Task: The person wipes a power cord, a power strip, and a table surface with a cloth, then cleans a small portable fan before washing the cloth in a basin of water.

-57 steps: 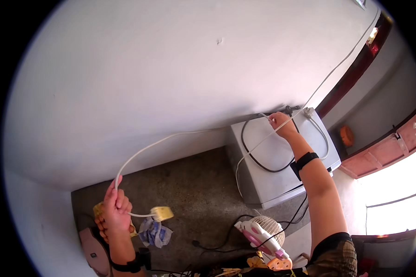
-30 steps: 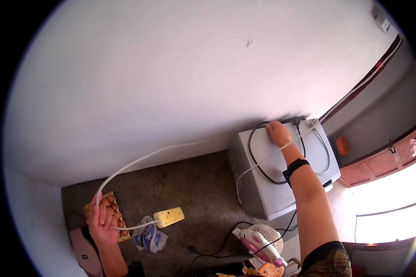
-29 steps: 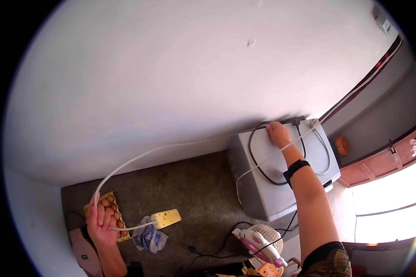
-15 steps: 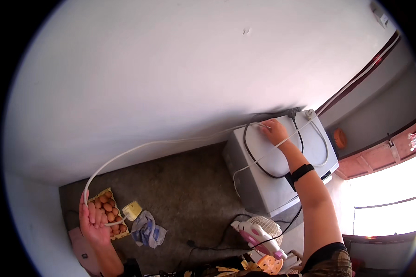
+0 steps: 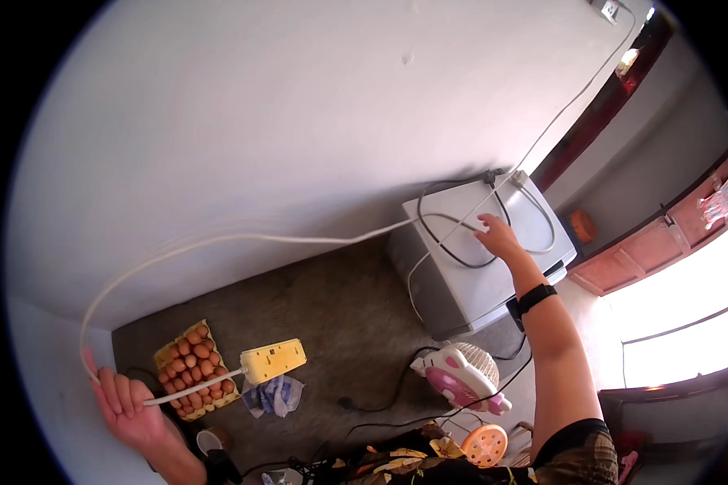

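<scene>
Compared with the previous frame, the left grip [image 5: 131,411] is sitting farther left, and the yellow power strip [image 5: 275,360] is appearing past the egg tray [image 5: 167,354], over the crumpled cloth [image 5: 273,395]. Left fingers are closing around the white cable [image 5: 299,239]; the right grip [image 5: 500,239] is spreading open over the grey appliance [image 5: 481,283] (whether it is touching the cable, I cannot tell). Probably the cable is acting springy and the strip light but swinging; holding nearer the strip would be steadier. Fragile eggs [image 5: 190,361] are bordering it; floor [image 5: 332,299] toward the appliance is offering room.
</scene>
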The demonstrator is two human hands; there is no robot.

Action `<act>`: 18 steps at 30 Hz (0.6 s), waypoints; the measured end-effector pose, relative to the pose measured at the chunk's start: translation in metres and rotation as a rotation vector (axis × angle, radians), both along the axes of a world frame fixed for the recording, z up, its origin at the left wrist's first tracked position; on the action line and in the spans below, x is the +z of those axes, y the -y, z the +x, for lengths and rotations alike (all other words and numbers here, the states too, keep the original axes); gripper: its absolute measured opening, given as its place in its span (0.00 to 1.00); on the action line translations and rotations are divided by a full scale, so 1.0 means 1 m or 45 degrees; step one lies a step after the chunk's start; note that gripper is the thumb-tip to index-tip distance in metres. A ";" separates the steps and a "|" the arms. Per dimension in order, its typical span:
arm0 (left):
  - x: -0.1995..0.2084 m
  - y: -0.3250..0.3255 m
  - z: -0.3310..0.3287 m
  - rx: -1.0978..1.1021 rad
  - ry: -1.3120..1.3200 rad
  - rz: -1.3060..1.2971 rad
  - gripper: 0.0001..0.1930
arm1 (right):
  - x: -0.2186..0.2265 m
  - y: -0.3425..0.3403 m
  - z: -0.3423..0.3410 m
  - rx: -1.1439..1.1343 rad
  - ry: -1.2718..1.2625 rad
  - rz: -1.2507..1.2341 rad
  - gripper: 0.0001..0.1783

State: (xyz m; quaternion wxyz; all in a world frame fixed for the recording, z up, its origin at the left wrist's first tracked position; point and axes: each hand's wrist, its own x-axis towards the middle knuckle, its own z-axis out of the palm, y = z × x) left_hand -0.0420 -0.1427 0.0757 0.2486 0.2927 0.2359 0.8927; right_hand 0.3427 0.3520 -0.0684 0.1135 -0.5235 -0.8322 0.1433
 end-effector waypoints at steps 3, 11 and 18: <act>0.000 0.019 0.010 -0.021 0.051 -0.034 0.21 | 0.027 0.039 -0.001 -0.033 0.309 0.008 0.14; -0.003 0.013 0.040 -0.312 0.183 -0.232 0.22 | 0.082 0.260 -0.095 0.568 -0.130 -0.388 0.14; -0.009 0.018 0.064 -0.407 0.395 -0.341 0.17 | 0.064 0.426 -0.184 1.036 -0.644 -0.849 0.23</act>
